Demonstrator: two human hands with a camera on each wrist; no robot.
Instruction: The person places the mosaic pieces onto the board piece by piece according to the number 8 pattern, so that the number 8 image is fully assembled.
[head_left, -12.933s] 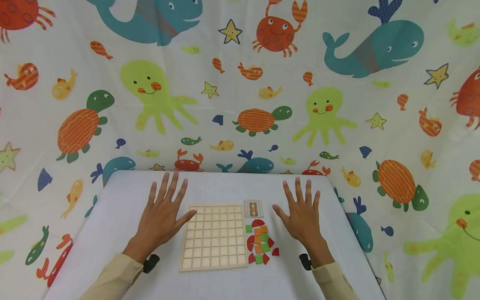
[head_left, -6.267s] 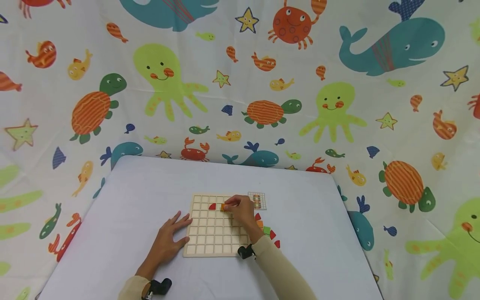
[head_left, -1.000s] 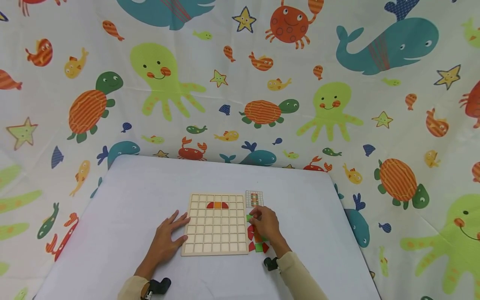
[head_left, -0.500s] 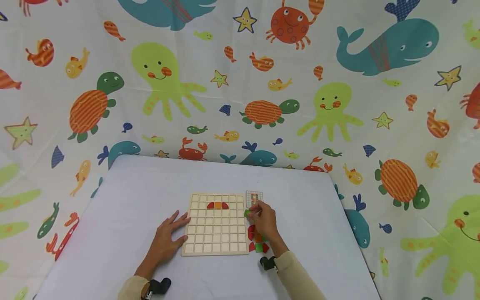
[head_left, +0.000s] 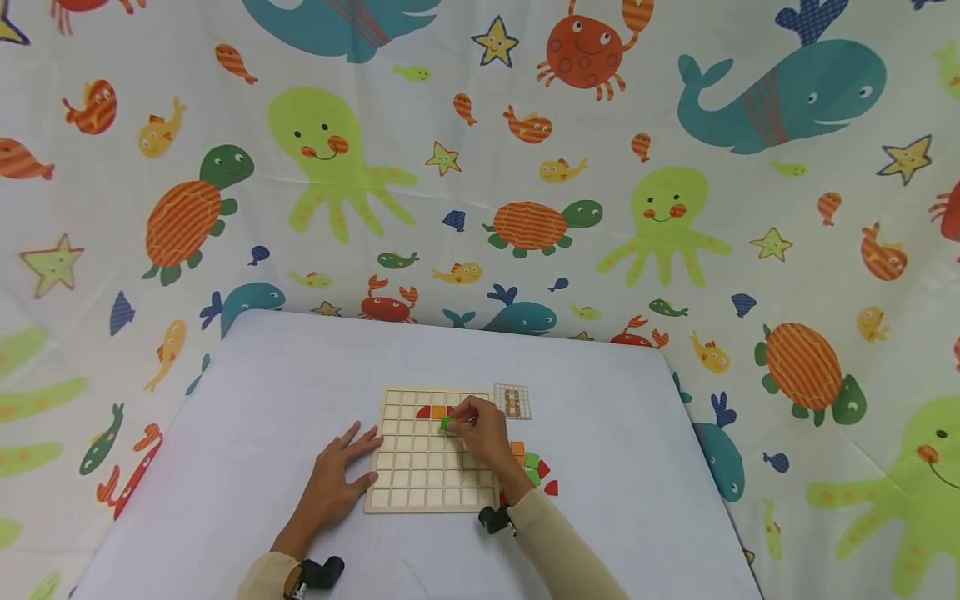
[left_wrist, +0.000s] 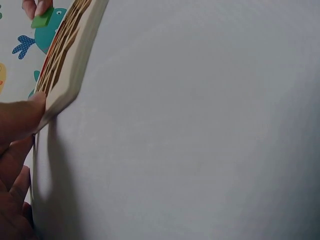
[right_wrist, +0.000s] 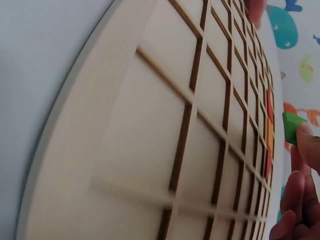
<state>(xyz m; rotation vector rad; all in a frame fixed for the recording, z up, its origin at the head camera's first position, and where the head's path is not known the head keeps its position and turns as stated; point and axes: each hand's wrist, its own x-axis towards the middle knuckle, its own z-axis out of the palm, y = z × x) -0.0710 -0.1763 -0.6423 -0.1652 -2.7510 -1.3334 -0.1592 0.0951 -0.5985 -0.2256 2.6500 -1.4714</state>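
In the head view a square wooden grid board [head_left: 416, 477] lies on the table. Its second row holds an orange square tile [head_left: 438, 412] between two red quarter-round tiles [head_left: 423, 412]; my fingers partly cover the right one. My right hand [head_left: 486, 432] pinches a green square tile [head_left: 446, 424] between thumb and fingertips, just over the cell below the orange tile. The right wrist view shows the green tile [right_wrist: 291, 128] tilted above the grid. My left hand [head_left: 335, 477] rests with relaxed fingers at the board's left edge, thumb touching the rim in the left wrist view.
A small gridded pattern card [head_left: 512, 402] lies by the board's upper right corner. Right of the board are loose orange [head_left: 517, 448], green [head_left: 532, 460] and red tiles [head_left: 552, 487], partly hidden by my right forearm. A sea-animal cloth [head_left: 480, 125] hangs behind the white table.
Earlier both hands were spread flat and the grid was bare; red, orange and red tiles then went in. My right hand has since picked up the green tile and moved left over the board.
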